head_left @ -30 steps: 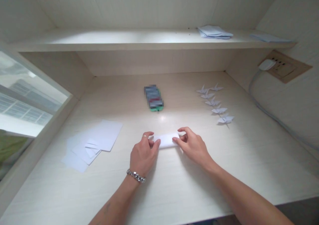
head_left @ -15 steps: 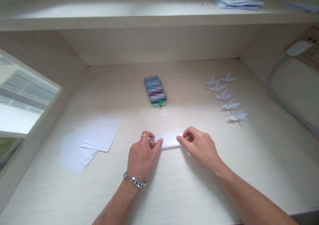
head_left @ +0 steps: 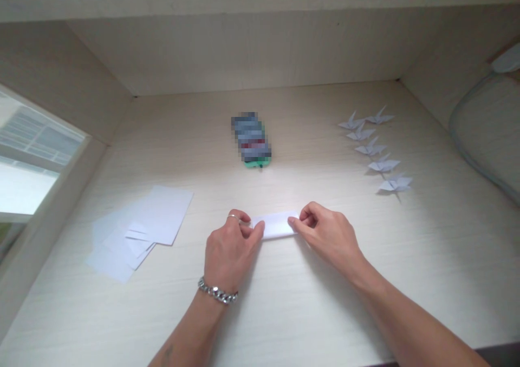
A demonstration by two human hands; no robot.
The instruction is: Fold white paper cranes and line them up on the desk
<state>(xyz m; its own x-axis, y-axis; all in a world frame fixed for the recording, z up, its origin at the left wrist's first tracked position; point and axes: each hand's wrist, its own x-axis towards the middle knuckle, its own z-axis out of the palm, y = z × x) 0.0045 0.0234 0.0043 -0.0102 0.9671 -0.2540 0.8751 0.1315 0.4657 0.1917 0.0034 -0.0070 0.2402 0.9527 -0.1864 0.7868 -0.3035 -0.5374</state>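
A white sheet of paper, folded into a narrow rectangle, lies between my hands near the middle of the desk. My left hand, with a ring and a chain bracelet, pinches its left end, thumb on top. At the right end my right hand grips the paper between thumb and curled fingers. The fingertips beneath or behind the paper are partly hidden.
Loose white paper sheets lie overlapping on the left. A blurred phone-like object with a green edge rests farther back. Several paper cranes line the right side. A cable hangs along the right wall, and a shelf crosses above.
The view has tipped downward, so the shelf and its paper stack have moved up and mostly out of sight. Both hands keep their hold on the folded paper.
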